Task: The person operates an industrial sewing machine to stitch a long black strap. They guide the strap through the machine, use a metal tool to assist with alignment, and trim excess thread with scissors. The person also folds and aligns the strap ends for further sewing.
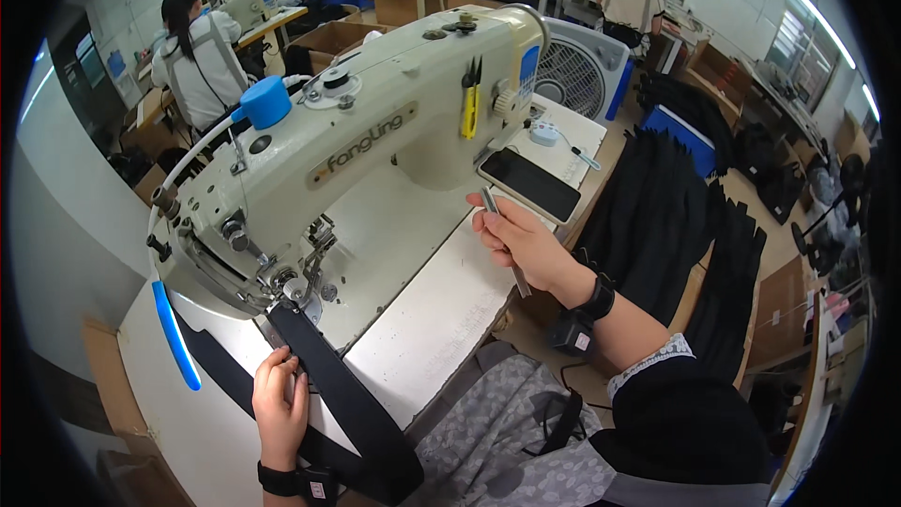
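A wide black strap (330, 374) runs from under the presser foot of a cream sewing machine (375, 122) toward me. It loops near my lap and passes back along the left side of the table. My left hand (282, 406) grips the strap's edge just in front of the needle area, fingers curled; what lies under the fingertips is partly hidden. Over the table's right front edge, my right hand (526, 242) is closed around a thin, flat grey metal strip (521, 280), its other end poking up past the fingers. It is apart from the strap.
A dark phone (530, 184) lies right of the machine, beside a small white device (543, 133). Long black strips (648, 197) hang in piles at the right. A glowing blue-edged lamp (176, 336) stands left. Behind are a fan (570, 80), cartons and two people.
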Action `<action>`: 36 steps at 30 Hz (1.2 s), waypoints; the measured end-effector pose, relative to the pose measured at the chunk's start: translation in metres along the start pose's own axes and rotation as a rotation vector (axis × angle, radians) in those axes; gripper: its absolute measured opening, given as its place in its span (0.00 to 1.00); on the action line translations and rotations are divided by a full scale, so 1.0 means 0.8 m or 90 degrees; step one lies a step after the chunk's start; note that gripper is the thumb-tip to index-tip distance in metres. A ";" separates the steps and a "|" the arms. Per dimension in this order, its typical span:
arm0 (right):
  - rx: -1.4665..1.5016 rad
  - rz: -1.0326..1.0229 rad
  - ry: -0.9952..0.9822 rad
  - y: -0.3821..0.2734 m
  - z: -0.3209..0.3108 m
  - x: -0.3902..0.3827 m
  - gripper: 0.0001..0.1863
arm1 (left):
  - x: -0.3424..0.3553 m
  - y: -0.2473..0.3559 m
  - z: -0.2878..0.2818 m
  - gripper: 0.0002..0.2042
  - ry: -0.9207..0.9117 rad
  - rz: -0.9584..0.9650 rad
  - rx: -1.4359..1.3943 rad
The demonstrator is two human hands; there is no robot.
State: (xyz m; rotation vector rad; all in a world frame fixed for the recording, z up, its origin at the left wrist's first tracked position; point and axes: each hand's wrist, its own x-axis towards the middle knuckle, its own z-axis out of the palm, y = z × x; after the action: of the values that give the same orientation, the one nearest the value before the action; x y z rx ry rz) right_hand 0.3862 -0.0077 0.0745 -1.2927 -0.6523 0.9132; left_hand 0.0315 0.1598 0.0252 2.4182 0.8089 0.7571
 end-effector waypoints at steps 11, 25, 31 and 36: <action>0.023 -0.027 0.026 -0.045 -0.139 -0.007 0.19 | -0.010 0.009 0.007 0.17 -0.025 -0.036 -0.029; -0.629 -0.199 0.220 -0.005 -0.257 0.109 0.16 | -0.058 0.084 0.002 0.21 -0.125 0.011 0.121; -0.796 -0.113 0.174 -0.037 -0.231 0.095 0.15 | -0.096 0.122 -0.002 0.31 -0.141 0.001 0.082; -0.950 -0.389 0.192 -0.025 -0.225 0.087 0.15 | -0.108 0.120 0.009 0.29 -0.085 0.099 0.092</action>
State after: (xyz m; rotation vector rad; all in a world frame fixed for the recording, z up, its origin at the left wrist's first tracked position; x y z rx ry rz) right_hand 0.5763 -0.0417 0.0554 -2.2196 -1.4734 -0.4769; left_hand 0.0155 0.0332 0.0464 2.6532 0.6496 0.6045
